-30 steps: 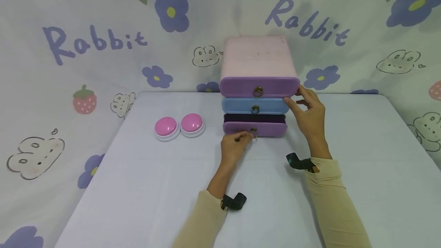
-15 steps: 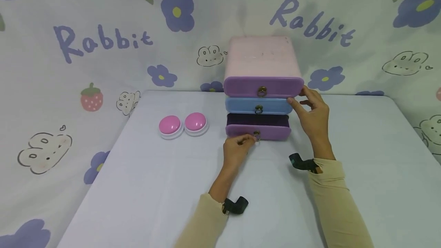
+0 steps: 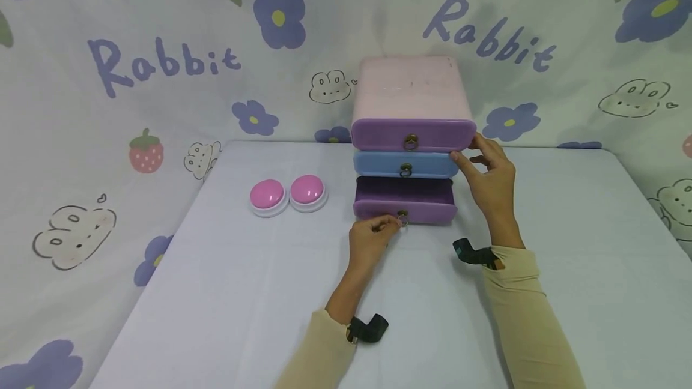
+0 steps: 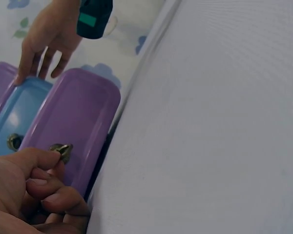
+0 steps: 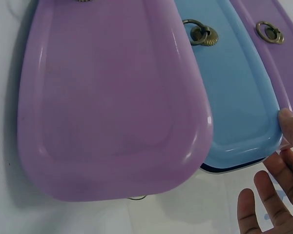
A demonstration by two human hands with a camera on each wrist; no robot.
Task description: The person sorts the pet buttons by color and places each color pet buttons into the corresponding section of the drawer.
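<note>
A small pink drawer cabinet (image 3: 411, 89) stands at the back of the table, with purple, blue and purple drawers from top to bottom. The lowest purple drawer (image 3: 373, 211) is pulled partway out, its visible inside bare. My left hand (image 3: 369, 244) pinches that drawer's brass ring pull (image 4: 62, 151) between thumb and forefinger. At the cabinet's right front corner, my right hand (image 3: 491, 183) grips the edge, thumb on the front by the blue drawer (image 5: 234, 92) and forefinger round the side. Its other fingers are spread loosely in the right wrist view.
Two pink push buttons (image 3: 267, 194) on white bases sit side by side, left of the cabinet on the white table (image 3: 259, 293). A patterned cloth (image 3: 189, 5) hangs close behind the cabinet.
My left hand has drawn the lowest drawer further out toward me, and more of its inside shows. The right hand has kept its place on the cabinet. The head view has shifted slightly.
</note>
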